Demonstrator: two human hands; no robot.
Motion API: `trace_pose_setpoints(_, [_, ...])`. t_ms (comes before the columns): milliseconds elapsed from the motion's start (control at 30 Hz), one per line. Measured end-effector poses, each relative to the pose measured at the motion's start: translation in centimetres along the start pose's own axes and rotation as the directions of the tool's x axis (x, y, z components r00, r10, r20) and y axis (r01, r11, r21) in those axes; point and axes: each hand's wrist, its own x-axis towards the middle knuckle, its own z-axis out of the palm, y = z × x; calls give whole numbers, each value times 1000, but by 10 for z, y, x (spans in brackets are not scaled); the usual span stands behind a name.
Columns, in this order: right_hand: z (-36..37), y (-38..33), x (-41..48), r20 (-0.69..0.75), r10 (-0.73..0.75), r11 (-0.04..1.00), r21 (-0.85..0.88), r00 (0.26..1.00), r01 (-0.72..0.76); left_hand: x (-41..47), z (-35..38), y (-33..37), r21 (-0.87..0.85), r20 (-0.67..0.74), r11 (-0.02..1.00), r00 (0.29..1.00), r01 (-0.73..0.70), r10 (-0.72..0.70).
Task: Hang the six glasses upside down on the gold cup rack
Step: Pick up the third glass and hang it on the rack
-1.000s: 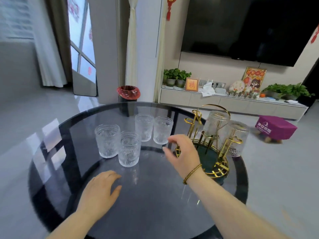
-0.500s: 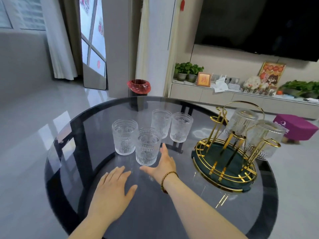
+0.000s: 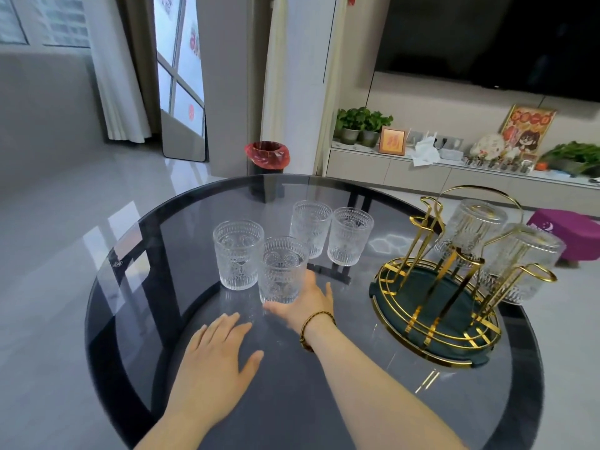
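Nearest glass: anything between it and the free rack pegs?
Nothing visible. The nearest glass stands by the right hand; bare table lies between it and the gold rack, whose near pegs are empty.

The single head-worn camera is looking forward and down from above the near edge of the round glass table point(image 3: 136, 319), close enough that both forearms are entering from the bottom of the frame. It is facing across the tabletop toward the far wall, taking in the television point(image 3: 487, 40) and the low cabinet point(image 3: 389, 170) well beyond. The wide lens is bending the table rim and the room's edges. No second view is sharing the scene.
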Motion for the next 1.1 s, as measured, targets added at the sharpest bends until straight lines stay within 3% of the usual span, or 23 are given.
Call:
trace_pose_setpoints(200, [-8, 8, -16, -97, -143, 976, 152, 985, 157, 0, -1, 1, 3, -16, 1000, 1000, 6, -6])
trace_pose_setpoints(467, [-68, 4, -62, -143, -320, 933, 124, 937, 337, -3, -7, 4, 47, 20, 999, 1000, 3, -4])
trace_pose_setpoints(633, [-135, -14, -91, -141, -432, 901, -31, 891, 432, -8, -10, 12, 85, 35, 996, 999, 11, -14])
trace_pose_setpoints(1100, [-283, -49, -91, -326, -400, 905, -289, 857, 312, 27, 10, 79, -81, 63, 990, 991, -115, 121])
